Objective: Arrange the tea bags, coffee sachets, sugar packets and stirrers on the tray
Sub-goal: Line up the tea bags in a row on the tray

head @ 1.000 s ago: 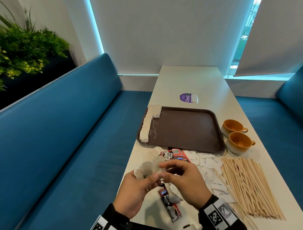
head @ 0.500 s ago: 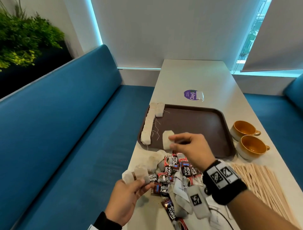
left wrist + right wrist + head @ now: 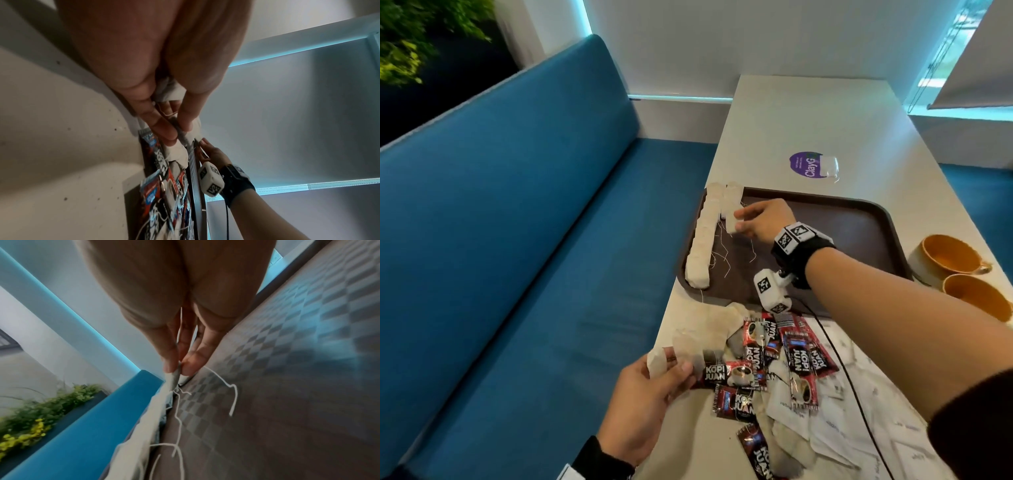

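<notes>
My right hand [image 3: 743, 221] pinches a white tea bag [image 3: 732, 224] over the far left corner of the brown tray [image 3: 859, 233], beside the row of tea bags [image 3: 703, 236] lying along the tray's left rim. In the right wrist view thumb and fingers [image 3: 174, 365] pinch the bag's edge [image 3: 173, 378] just above the tray floor, strings trailing. My left hand [image 3: 671, 366] holds more tea bags [image 3: 655, 361] at the table's left edge; the left wrist view shows them between fingers [image 3: 164, 129]. Red coffee sachets [image 3: 796, 359] and white sugar packets [image 3: 835, 425] lie heaped below the tray.
Two orange cups [image 3: 948, 257] stand right of the tray. A purple sticker [image 3: 804, 164] and a clear wrapper [image 3: 828, 166] lie beyond it. A blue bench [image 3: 517, 257] runs along the table's left side. The stirrers are hidden by my right arm.
My right hand carried a tea bag from the pile forward to the tray's far left corner. The left hand stayed near the table's left edge holding its tea bags.
</notes>
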A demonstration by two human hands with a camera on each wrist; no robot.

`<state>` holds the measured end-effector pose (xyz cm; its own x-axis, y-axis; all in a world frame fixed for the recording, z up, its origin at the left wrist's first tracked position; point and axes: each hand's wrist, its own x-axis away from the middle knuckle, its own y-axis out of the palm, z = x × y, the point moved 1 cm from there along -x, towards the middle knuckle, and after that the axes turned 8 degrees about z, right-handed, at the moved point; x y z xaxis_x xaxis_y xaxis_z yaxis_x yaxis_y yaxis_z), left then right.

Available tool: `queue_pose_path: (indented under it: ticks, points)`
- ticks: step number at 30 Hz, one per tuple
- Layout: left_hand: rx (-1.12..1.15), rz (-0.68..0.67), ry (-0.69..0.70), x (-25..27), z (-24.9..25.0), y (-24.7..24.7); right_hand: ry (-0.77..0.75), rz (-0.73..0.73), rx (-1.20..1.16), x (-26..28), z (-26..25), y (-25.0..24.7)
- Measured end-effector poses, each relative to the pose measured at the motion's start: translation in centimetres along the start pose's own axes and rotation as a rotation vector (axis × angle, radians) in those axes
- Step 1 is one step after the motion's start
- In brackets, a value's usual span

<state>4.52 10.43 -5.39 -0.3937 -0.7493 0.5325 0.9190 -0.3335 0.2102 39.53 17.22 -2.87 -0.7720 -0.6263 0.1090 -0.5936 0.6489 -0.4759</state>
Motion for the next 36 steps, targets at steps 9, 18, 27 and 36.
queue_pose_path:
  ticks: [9, 18, 27, 36]
  points:
    - [0.012, 0.005, -0.006, -1.0, -0.6, -0.6, 0.017, -0.044, 0.207, -4.0, -0.1, 2.8]
    - [0.058, -0.016, 0.006, -0.7, -0.2, -0.5, -0.001, 0.021, 0.098, -2.7, -0.5, 1.6]
    - [0.001, -0.038, 0.134, 1.6, 1.6, 0.6, -0.138, -0.183, -0.08, 10.3, -5.0, -2.5]
    - [-0.037, -0.079, 0.224, 4.4, 2.5, 1.0, -0.072, -0.39, -0.207, 24.6, -2.9, -3.1]
